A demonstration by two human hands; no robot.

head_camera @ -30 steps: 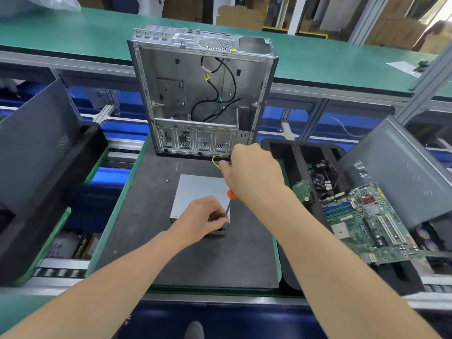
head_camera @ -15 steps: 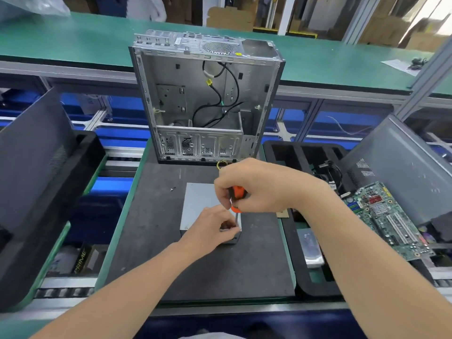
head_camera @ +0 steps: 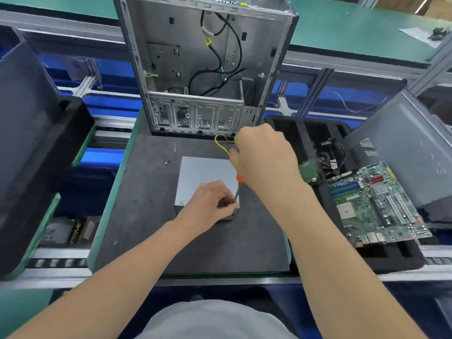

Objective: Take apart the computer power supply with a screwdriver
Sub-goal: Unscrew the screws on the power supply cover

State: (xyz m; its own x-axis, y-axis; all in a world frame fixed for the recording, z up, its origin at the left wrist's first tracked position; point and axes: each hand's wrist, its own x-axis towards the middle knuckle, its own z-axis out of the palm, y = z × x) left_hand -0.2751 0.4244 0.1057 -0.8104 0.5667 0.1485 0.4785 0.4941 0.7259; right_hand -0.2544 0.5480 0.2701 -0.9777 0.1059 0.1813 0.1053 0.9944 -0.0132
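1 power supply (head_camera: 203,170); 1 screwdriver (head_camera: 237,192): right hand (head_camera: 264,160) grips, left hand (head_camera: 210,201) pinches shaft.

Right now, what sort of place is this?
Likely a computer disassembly line: a gutted computer case on the work mat, a loose motherboard on a black tray, long green benches behind.

The power supply (head_camera: 204,171) lay on the mat (head_camera: 146,216), before the open case (head_camera: 190,57). Right of the mat, a motherboard (head_camera: 376,204) rested in a tray (head_camera: 305,126), with a panel (head_camera: 403,148) leaning behind it.
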